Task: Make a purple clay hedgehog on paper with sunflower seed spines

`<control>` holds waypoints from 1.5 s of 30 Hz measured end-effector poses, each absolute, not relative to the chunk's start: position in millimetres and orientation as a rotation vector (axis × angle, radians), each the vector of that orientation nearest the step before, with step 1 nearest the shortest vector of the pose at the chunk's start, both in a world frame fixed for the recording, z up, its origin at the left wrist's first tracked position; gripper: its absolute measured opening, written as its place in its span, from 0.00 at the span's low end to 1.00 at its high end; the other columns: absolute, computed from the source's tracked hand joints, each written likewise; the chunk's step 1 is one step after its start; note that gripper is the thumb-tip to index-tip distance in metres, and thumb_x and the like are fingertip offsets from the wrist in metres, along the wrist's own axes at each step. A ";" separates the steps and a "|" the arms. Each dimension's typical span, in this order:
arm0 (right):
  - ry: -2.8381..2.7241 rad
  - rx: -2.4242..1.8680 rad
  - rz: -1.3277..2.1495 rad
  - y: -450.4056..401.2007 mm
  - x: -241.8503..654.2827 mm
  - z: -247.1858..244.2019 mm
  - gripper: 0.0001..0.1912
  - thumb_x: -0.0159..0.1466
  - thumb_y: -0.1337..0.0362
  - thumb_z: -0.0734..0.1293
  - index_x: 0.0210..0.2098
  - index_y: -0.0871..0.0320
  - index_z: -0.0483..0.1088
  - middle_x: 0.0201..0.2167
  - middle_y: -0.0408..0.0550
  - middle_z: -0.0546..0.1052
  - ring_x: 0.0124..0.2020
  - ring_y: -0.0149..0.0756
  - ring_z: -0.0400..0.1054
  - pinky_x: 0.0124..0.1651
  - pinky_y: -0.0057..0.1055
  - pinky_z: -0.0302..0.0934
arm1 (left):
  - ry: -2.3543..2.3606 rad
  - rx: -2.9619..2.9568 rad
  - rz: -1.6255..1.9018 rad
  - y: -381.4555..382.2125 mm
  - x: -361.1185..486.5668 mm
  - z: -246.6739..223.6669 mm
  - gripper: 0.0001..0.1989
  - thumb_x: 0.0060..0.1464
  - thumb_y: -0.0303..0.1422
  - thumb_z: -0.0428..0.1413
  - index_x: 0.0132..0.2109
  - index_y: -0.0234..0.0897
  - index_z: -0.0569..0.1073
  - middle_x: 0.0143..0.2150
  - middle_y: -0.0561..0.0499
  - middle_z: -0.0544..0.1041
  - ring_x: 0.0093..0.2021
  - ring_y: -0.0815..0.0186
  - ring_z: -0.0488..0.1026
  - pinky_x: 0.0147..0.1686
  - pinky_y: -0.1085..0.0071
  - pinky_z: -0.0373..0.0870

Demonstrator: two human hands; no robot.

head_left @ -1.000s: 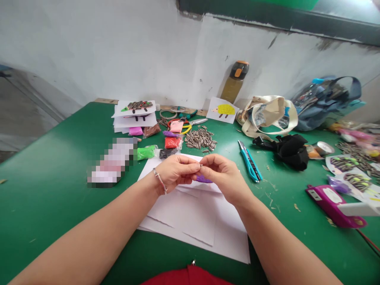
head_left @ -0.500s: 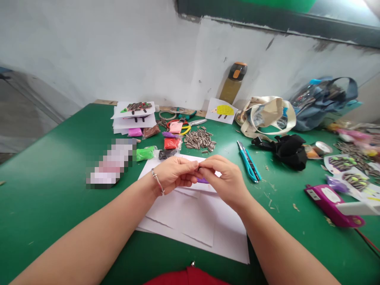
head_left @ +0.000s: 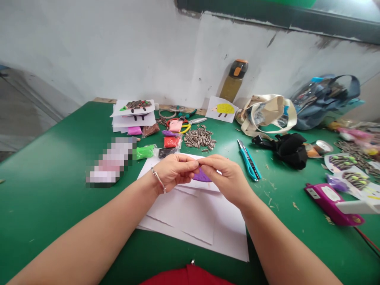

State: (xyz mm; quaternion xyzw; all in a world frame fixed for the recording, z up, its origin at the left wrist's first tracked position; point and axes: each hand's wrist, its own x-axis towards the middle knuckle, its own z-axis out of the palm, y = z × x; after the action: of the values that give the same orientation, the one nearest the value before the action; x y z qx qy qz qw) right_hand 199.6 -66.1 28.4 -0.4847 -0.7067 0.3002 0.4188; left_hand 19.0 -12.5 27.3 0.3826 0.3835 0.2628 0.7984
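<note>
My left hand (head_left: pixel 179 170) and my right hand (head_left: pixel 224 174) meet fingertip to fingertip above the paper. Both are closed in a pinch on a small dark piece (head_left: pixel 200 165), mostly hidden by the fingers; its material is too small to make out. Just below the fingertips, a flat purple clay shape (head_left: pixel 203 175) lies on a sheet of white paper (head_left: pixel 213 187), partly covered by my hands. More white sheets (head_left: pixel 190 221) are spread under my wrists. Beyond my left hand are a black clay packet (head_left: pixel 166 152) and a green clay packet (head_left: pixel 145 152).
Sunflower seeds (head_left: pixel 200 138) are heaped behind my hands, near scissors (head_left: pixel 196 121) and a red clay packet (head_left: pixel 171 141). A blue utility knife (head_left: pixel 248 161) lies to the right, with a magenta glue gun (head_left: pixel 332 206) farther out. Seed-covered cards (head_left: pixel 136 107) are stacked at back left.
My fingers have shifted slightly and the fingertips now cover more of the dark piece. More of the purple clay shape shows beneath them. Both hands remain together.
</note>
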 end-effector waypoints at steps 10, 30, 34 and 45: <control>-1.438 -1.358 0.718 -64.1 218.8 32.1 0.08 0.63 0.61 0.66 0.37 0.54 0.78 0.32 0.44 0.77 0.30 0.32 0.70 0.35 0.32 0.65 | 0.920 0.781 0.699 -7.7 11.7 37.3 0.12 0.40 0.27 0.70 0.32 0.33 0.75 0.28 0.54 0.75 0.25 0.74 0.71 0.26 0.76 0.70; -1.590 -1.328 0.701 -65.6 211.7 29.8 0.08 0.65 0.64 0.65 0.36 0.54 0.77 0.34 0.45 0.78 0.35 0.33 0.70 0.39 0.33 0.63 | 0.870 0.769 0.761 -4.9 11.6 31.6 0.07 0.46 0.24 0.67 0.35 0.29 0.79 0.29 0.48 0.78 0.27 0.70 0.75 0.27 0.77 0.73; -1.588 -1.328 0.710 -66.0 212.0 29.4 0.08 0.64 0.64 0.65 0.36 0.55 0.77 0.34 0.45 0.78 0.34 0.33 0.70 0.40 0.34 0.63 | 0.896 0.811 0.770 -5.9 13.7 32.1 0.11 0.43 0.31 0.70 0.29 0.29 0.77 0.23 0.52 0.74 0.21 0.75 0.69 0.20 0.81 0.67; -1.627 -1.334 0.698 -63.9 208.5 25.4 0.07 0.64 0.64 0.65 0.36 0.54 0.77 0.34 0.44 0.79 0.36 0.33 0.71 0.41 0.33 0.63 | 0.933 0.941 0.703 -8.8 17.3 29.9 0.20 0.35 0.41 0.73 0.32 0.30 0.79 0.25 0.52 0.75 0.24 0.73 0.71 0.26 0.76 0.69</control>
State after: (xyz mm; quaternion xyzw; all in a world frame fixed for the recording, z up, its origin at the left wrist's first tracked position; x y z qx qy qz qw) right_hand 208.5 -63.9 25.4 -0.5386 -0.6569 0.2817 0.4461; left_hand 17.3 -8.8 29.9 0.4274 0.4240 0.3195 0.7318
